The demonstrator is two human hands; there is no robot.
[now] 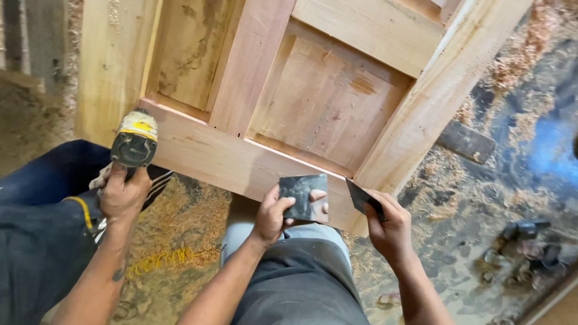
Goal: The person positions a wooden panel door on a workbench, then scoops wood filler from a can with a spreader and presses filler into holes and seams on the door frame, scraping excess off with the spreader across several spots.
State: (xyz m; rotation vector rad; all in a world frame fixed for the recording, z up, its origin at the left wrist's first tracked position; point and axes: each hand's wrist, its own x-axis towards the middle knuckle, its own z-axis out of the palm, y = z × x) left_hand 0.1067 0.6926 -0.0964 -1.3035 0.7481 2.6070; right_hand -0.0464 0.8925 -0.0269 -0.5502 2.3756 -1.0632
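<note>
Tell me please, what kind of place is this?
Probably a carpentry workshop. An unfinished wooden door lies on a floor covered with sawdust, and a co-worker's hand holds a power tool against it.

Brightness: fairly bright, even daylight, warm on the wooden door (325, 102).
Light source: soft and diffuse, seemingly from above; its exact origin is not visible.
Shadows: soft and shallow, gathering under the door's lower edge and in its recessed panels.
Glare: a bluish sheen on the floor (542, 144) at the right edge.
Sharpness: centre crisp, wood grain clear; the small objects at the lower right corner look soft.
Distortion: wide-angle stretch, the door's edges splaying toward the corners.
</note>
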